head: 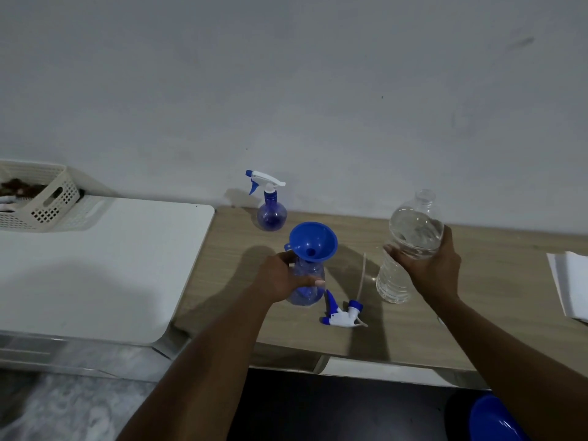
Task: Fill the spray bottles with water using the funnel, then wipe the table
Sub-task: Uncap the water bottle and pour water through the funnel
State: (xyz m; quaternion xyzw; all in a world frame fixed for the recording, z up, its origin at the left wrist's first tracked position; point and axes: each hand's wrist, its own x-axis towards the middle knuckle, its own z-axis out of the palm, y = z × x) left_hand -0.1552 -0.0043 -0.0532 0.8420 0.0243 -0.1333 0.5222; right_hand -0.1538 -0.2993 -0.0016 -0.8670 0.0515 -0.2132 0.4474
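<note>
Left hand point(283, 276): wrapped around open spray bottle point(307, 283), funnel point(313, 241) seated in neck.
Right hand point(432, 265): gripping uncapped water bottle point(410, 246), tilted.
Obstacles: loose sprayer head point(343, 315) just beside bottle; 2nd spray bottle point(271, 208) by wall.
Edge: paper towel point(569, 284) far right; table point(477, 313) bare between.

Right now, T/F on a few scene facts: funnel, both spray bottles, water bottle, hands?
1. The funnel sits in the neck of the near spray bottle. True.
2. The left hand holds the water bottle. False: it grips the near spray bottle; the right hand holds the water bottle.
3. The water bottle has its cap on. False: its mouth is open.
4. The far spray bottle by the wall has its trigger head on. True.
5. The removed trigger head lies on the wooden table. True.
6. The water bottle is empty. False: water shows inside.
</note>
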